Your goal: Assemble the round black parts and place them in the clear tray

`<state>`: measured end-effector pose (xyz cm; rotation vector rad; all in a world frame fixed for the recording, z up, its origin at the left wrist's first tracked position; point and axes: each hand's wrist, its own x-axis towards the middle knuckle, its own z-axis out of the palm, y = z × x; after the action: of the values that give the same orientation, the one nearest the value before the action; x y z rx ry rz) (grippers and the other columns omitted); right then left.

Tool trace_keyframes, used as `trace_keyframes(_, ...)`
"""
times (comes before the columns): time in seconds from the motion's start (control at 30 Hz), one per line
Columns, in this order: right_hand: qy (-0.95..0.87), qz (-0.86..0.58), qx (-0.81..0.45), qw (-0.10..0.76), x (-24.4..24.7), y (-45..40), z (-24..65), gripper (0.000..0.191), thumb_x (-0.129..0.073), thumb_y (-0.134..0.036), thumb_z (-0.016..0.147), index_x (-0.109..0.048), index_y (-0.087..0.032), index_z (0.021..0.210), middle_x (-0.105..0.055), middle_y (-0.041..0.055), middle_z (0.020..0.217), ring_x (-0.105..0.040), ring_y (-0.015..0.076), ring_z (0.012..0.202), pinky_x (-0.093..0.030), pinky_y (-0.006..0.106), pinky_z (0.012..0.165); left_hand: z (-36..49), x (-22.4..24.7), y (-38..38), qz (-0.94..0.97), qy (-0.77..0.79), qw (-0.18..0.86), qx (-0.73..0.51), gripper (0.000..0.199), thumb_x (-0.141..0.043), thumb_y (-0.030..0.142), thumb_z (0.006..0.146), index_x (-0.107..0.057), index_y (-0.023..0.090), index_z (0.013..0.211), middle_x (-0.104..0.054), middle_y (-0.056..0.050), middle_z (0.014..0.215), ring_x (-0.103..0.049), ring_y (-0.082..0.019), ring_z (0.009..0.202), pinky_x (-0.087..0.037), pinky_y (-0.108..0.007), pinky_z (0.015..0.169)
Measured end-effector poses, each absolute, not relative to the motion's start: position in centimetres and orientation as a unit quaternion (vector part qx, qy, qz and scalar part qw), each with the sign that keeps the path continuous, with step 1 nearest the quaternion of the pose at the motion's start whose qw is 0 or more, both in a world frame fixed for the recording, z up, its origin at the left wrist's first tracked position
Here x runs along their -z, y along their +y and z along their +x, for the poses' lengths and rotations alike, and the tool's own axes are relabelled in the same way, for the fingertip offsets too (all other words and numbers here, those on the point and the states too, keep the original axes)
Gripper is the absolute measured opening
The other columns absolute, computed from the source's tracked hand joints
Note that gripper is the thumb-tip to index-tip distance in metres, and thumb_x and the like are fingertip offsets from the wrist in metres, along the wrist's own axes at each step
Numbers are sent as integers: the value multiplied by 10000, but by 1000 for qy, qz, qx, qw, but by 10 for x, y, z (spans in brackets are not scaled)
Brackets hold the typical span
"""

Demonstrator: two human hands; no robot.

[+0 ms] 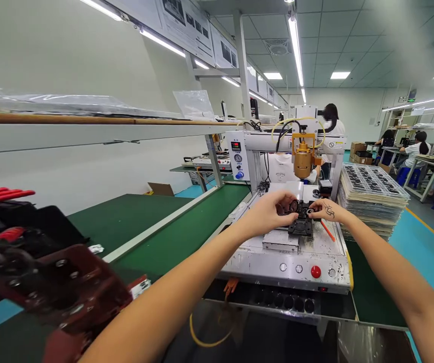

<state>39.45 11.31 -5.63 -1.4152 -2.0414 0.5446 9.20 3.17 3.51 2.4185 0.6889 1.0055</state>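
Both of my hands are at a black fixture (300,227) on the bed of a white benchtop machine (269,262). My left hand (271,214) is closed, thumb and fingers around a small black part with a round ring (294,206). From the other side, my right hand (324,209) pinches at a small dark piece with a light round spot (310,212); its exact kind is too small to tell. The fingers partly hide both pieces. Above them hangs the machine's brass-coloured head (302,162), apart from my hands. An orange-red stick (327,231) lies beside my right hand.
A tall stack of trays with black parts (371,189) stands at the right. Left of the machine runs a green belt (179,227). A dark red tool holder (73,287) is close at lower left. A red button (315,271) sits on the machine's front. Several people work farther back.
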Motion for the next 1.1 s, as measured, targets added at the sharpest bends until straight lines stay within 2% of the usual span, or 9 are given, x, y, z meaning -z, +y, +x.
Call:
trace_keyframes(0.3, -796, -526, -159, 253, 63, 114, 391, 249, -735, -412, 945, -831, -183, 971, -799, 92, 918, -694, 262, 866, -507, 335, 773, 54, -20, 2, 869, 290, 183, -356, 302, -731, 326, 856, -697, 207, 1131, -734, -26, 959, -660, -186, 846, -562, -337, 790)
trace_keyframes(0.43, -788, -548, -110, 258, 63, 112, 387, 170, -776, -365, 925, -806, -197, 921, -749, 90, 889, -666, 279, 920, -490, 335, 807, 39, -10, -10, 862, 292, 189, -369, 285, -732, 301, 855, -694, 218, 1125, -732, -18, 956, -664, -181, 843, -578, -348, 816)
trace_keyframes(0.57, -773, -563, -82, 280, 58, 110, 381, 141, -846, -332, 867, -788, -204, 861, -688, 67, 823, -642, 264, 882, -490, 333, 816, 36, -4, -22, 850, 303, 206, -378, 306, -735, 294, 867, -694, 219, 1161, -734, -30, 983, -676, -189, 870, -578, -360, 841)
trace_keyframes(0.63, -759, -567, -63, 314, 57, 100, 378, 167, -819, -353, 896, -789, -195, 940, -683, 80, 894, -641, 265, 915, -497, 345, 857, 38, 1, -30, 845, 299, 220, -386, 324, -731, 271, 869, -685, 219, 1185, -738, -33, 999, -684, -190, 884, -576, -358, 861)
trace_keyframes(0.7, -732, -575, -33, 363, 61, 76, 378, 243, -699, -391, 990, -763, -175, 1080, -673, 109, 1013, -639, 269, 967, -497, 366, 902, 37, 10, -38, 839, 298, 224, -396, 345, -731, 249, 862, -677, 222, 1202, -731, -25, 986, -681, -187, 875, -572, -350, 863)
trace_keyframes(0.8, -682, -594, 7, 426, 79, 12, 381, 327, -523, -420, 1073, -699, -159, 1164, -635, 105, 1012, -616, 261, 902, -500, 392, 871, 29, 33, -50, 831, 313, 217, -406, 353, -726, 228, 856, -675, 229, 1205, -706, -15, 955, -668, -187, 865, -569, -341, 852)
trace_keyframes(0.93, -654, -602, 28, 457, 117, -82, 382, 254, -657, -465, 1017, -668, -217, 1070, -615, 57, 942, -584, 248, 840, -502, 389, 806, 19, 78, -63, 811, 349, 236, -407, 341, -712, 212, 851, -670, 222, 1189, -716, -26, 999, -681, -195, 892, -583, -335, 838)
trace_keyframes(1.03, -645, -615, 54, 450, 143, -117, 377, 292, -729, -510, 979, -629, -236, 970, -618, 69, 974, -599, 282, 931, -503, 421, 840, 30, 116, -69, 813, 342, 295, -368, 345, -725, 221, 849, -675, 207, 1190, -729, -24, 972, -691, -191, 851, -600, -332, 814)
trace_keyframes(1.1, -628, -627, 79, 455, 155, -123, 370, 327, -739, -537, 967, -608, -239, 942, -617, 81, 987, -602, 303, 971, -507, 453, 871, 47, 143, -70, 827, 308, 349, -314, 373, -754, 217, 836, -680, 208, 1201, -768, -42, 1044, -732, -210, 921, -614, -355, 878)
